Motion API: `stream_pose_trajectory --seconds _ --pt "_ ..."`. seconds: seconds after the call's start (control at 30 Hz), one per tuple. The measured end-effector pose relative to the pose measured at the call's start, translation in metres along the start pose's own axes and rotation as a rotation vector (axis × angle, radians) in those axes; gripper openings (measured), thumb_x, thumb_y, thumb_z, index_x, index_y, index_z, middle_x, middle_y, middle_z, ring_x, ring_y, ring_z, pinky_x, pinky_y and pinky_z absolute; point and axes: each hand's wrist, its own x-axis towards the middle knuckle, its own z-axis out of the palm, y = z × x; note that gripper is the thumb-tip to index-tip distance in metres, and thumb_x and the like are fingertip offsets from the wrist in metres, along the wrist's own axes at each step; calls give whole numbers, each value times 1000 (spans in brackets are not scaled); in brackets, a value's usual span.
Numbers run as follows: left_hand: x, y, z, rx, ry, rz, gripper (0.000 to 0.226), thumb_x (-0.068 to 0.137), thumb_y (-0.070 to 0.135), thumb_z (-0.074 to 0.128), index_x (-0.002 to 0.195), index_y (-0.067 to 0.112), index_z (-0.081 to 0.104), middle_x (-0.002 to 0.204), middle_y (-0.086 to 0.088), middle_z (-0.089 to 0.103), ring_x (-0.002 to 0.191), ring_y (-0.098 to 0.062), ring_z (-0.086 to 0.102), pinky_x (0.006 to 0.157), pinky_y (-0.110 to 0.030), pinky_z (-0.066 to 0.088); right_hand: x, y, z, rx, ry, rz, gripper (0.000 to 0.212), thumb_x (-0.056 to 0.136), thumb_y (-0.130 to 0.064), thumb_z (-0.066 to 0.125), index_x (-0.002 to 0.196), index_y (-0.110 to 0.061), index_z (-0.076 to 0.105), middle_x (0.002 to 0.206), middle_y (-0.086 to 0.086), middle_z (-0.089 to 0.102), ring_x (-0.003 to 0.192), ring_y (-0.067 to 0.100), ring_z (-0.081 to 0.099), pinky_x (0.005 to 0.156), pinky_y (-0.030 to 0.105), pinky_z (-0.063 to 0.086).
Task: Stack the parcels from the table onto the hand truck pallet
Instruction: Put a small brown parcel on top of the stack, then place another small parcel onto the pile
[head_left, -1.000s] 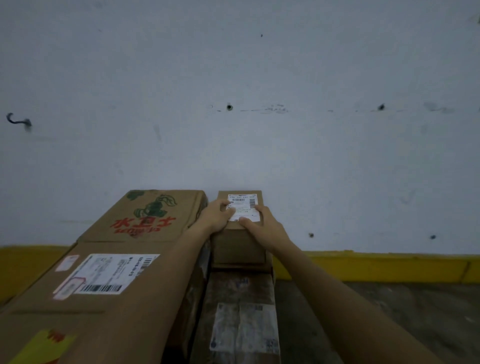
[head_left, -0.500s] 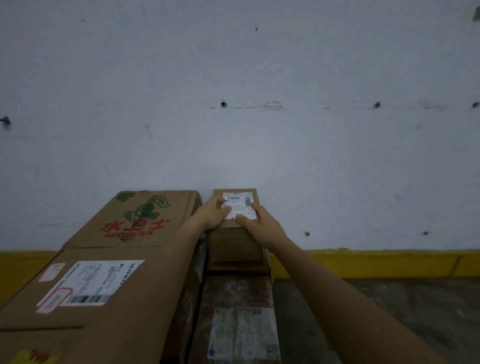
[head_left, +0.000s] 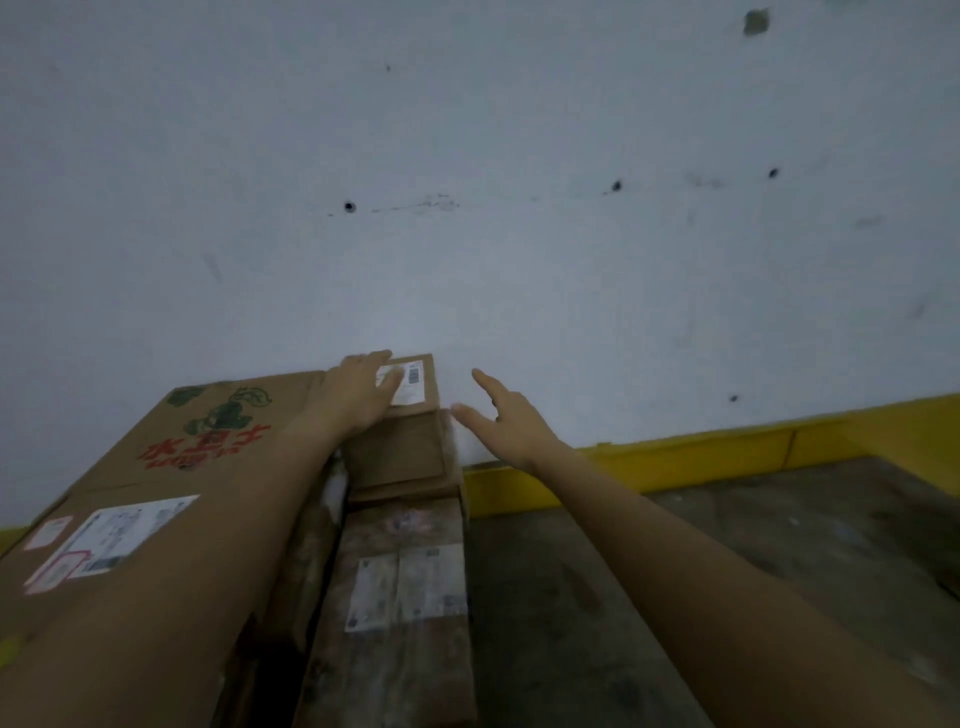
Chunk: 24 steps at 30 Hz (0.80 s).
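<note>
Resting on top of a longer, tape-wrapped parcel, the small cardboard parcel stands close to the white wall, just beside the big printed carton on its left. It looks light and stiff: a plain corrugated box with crisp edges and a white shipping label on its top face, so it should slide or lift with little effort and is best taken by its two opposite side faces, palms flat, rather than by the taped flaps. The cardboard is dry and matte, so slipping seems unlikely; tipping off the narrow parcel beneath is the likelier risk. The left hand lies flat on the box top, fingers spread partly over the label, pressing rather than gripping. The right hand is released, fingers splayed in the air just to the right of the box, not touching it.
</note>
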Motion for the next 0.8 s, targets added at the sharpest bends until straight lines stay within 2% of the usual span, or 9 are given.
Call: stream_pose_trajectory --seconds 0.23,0.47,0.67,0.8 --pt "-53 116 21 -95 -10 44 54 98 41 33 146 15 28 150 -16 34 137 -32 33 114 -42 24 -101 45 -100 -1 33 21 68 92 -49 48 149 -28 18 154 4 27 138 23 30 110 36 29" --pt "-127 263 86 -288 -69 80 57 98 42 34 147 15 25 150 -16 34 134 -35 38 110 -41 27 -212 107 -212 -90 69 37 64 93 -46 46 148 -29 19 155 1 25 140 21 28 110 36 28" --pt "-166 371 141 -376 -173 95 58 99 42 33 148 14 22 152 -15 30 137 -34 33 110 -40 28 -290 159 -289 -133 119 84 62 95 -38 48 148 -24 20 153 7 27 139 25 28 110 36 30" --pt "-172 427 173 -393 -213 127 57 99 40 33 148 13 21 151 -16 30 137 -33 33 111 -40 27 -315 198 -324 -166 176 159 64 93 -42 48 148 -27 20 151 11 31 139 26 29 112 37 28"
